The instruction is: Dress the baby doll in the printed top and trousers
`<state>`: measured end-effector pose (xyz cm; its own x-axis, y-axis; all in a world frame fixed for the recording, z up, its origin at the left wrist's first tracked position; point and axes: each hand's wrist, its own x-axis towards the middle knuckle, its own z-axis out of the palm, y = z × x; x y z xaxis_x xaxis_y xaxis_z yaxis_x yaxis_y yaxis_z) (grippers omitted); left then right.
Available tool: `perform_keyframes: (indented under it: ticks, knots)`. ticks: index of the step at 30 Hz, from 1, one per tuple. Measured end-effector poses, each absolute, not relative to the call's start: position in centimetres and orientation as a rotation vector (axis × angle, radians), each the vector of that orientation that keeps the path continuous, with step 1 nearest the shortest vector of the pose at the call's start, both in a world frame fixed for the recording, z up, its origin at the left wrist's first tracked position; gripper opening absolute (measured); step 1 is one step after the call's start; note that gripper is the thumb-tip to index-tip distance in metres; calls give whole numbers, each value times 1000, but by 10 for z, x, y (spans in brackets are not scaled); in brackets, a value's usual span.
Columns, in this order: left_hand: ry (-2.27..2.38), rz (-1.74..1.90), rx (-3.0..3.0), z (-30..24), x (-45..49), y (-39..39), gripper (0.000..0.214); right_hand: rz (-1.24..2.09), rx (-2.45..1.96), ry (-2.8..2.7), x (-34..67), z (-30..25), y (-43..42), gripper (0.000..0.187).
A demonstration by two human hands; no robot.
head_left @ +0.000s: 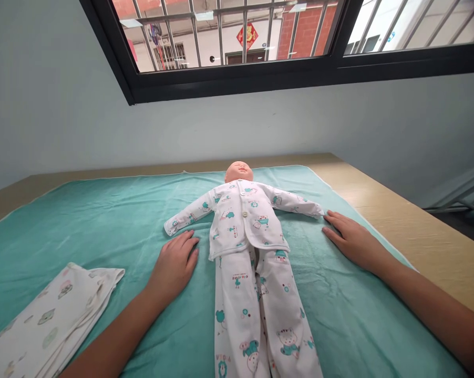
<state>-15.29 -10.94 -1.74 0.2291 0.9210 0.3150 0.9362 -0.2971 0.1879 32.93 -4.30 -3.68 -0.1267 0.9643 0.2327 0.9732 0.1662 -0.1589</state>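
Note:
A baby doll (239, 171) lies on its back in the middle, its head toward the wall. It wears a white buttoned shirt (237, 220) printed with teal and pink figures. White printed trousers (240, 310) stretch toward me below the shirt hem. Both sleeves are spread out to the sides, and no doll hands show. My left hand (175, 264) rests flat on the teal cloth (142, 210), just below the sleeve on the left. My right hand (349, 237) lies with fingers extended at the cuff of the sleeve on the right. Neither hand holds anything.
A folded white printed cloth (59, 320) lies at the left front. The wooden table top (379, 194) shows around the teal cloth. Behind it stands a pale wall (205, 131) with a dark-framed, barred window (237, 79) above. Metal bars (463, 189) are at the far right.

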Motion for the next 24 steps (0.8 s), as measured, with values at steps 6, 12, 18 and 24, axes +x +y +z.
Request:
perform_keyframes:
  ticks: [6, 12, 18, 24]
  knots:
    - [-1841, -612, -2432, -18, -153, -108, 30, -18, -1879, -2169, 327, -34, -44, 56]
    - [-1852, -582, -2440, -17, -153, -109, 32, -29, -1868, -2159, 326, -33, -45, 55]
    - [-1861, -550, -2447, -17, -153, -108, 34, -30, -1885, -2186, 328, -34, -45, 58]
    - [-1871, -532, -2440, -17, -154, -108, 35, -187, -1787, -2237, 322, -32, -49, 51]
